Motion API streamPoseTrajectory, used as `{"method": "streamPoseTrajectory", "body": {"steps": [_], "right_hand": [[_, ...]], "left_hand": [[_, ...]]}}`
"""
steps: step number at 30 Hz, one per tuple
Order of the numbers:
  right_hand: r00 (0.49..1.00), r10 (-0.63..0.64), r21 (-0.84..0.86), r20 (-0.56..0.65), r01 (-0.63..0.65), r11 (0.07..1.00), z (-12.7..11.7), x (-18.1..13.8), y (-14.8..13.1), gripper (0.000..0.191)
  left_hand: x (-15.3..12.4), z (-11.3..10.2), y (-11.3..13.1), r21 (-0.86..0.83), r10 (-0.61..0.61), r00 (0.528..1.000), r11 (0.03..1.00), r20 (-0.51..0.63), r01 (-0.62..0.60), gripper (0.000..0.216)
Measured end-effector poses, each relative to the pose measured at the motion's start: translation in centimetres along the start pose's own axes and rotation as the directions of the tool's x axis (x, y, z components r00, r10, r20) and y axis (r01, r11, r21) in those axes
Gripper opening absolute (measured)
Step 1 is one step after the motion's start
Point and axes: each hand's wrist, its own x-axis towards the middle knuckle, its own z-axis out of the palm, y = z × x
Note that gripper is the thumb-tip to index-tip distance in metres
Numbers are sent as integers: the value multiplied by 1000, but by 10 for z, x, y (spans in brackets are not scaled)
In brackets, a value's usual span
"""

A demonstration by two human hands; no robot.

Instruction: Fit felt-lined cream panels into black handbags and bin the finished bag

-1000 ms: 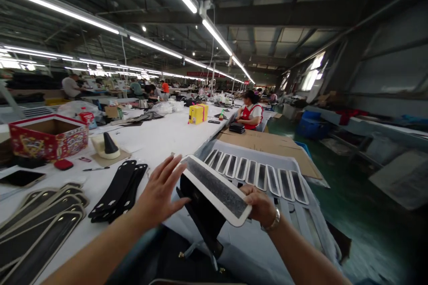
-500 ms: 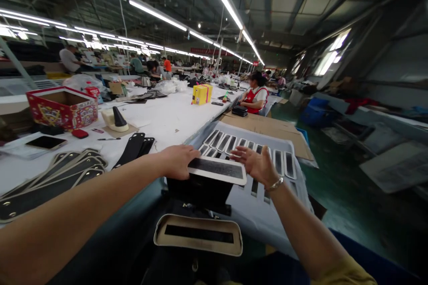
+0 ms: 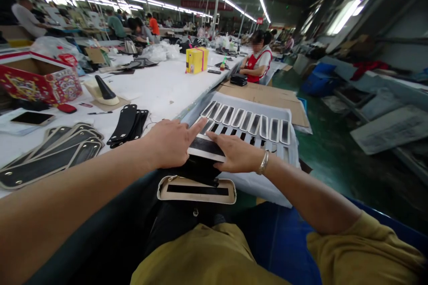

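Observation:
Between my hands lies a long panel with a black middle and pale border, resting on top of a black piece. My left hand grips its left end, index finger stretched along the far edge. At the right end, my right hand grips it, fingers across the top and thumb at the near edge. A bracelet circles the right wrist. Just below, toward my lap, hangs a beige oblong bag part with a black strip in its middle. What supports the panel is mostly hidden.
Rows of pale-edged black panels lie on a grey sheet ahead. On the white table are black straps, larger black pieces, a phone, a red box and a yellow box. A co-worker sits beyond.
My right hand has come down from above onto the panel's right end, its spread fingers now against it. My left hand stays at the left end. The view has tilted downward.

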Motion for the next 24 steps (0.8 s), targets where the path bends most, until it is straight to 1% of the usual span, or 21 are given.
{"method": "streamPoseTrajectory", "body": {"steps": [3, 5, 7, 9, 11, 13, 15, 17, 18, 19, 21, 22, 24], "right_hand": [[999, -32, 136, -26, 36, 990, 17, -6, 2, 83], [997, -19, 177, -69, 31, 984, 31, -11, 4, 85], [995, 7, 200, -101, 13, 980, 46, -17, 8, 85], [990, 28, 216, -139, 3, 976, 61, -25, 14, 84], [981, 36, 216, -188, 6, 976, 72, -32, 20, 83], [970, 37, 209, -238, 14, 978, 80, -38, 26, 83], [958, 45, 208, -283, 15, 978, 85, -41, 30, 84], [949, 53, 212, -310, 15, 977, 87, -41, 32, 86], [947, 54, 212, -317, 15, 977, 88, -41, 33, 86], [946, 56, 211, -319, 13, 977, 88, -41, 33, 86], [947, 62, 205, -315, 4, 979, 88, -41, 34, 83], [948, 66, 200, -310, -3, 980, 87, -42, 34, 82], [952, 71, 190, -298, -14, 982, 86, -45, 33, 81]], "left_hand": [[-19, 0, 6, 74, 67, 991, 996, -119, -58, 75], [-34, 1, 6, 141, 124, 965, 986, -231, -93, 67], [-48, 6, 0, 138, 126, 942, 987, -310, -86, 66], [-61, 18, -11, 27, 45, 929, 999, -368, -38, 72], [-71, 39, -22, -164, -98, 915, 986, -391, 35, 84], [-78, 65, -29, -389, -252, 910, 915, -330, 113, 96], [-81, 89, -29, -612, -356, 914, 772, -192, 172, 99], [-79, 108, -24, -774, -391, 918, 601, -68, 199, 91], [-77, 115, -20, -817, -392, 920, 538, -22, 210, 83], [-74, 120, -16, -838, -390, 921, 499, 8, 219, 71], [-68, 126, -9, -843, -391, 920, 484, 31, 234, 49], [-65, 128, -7, -840, -391, 920, 492, 22, 229, 41], [-61, 129, -5, -839, -391, 920, 511, -32, 188, 32]]}}
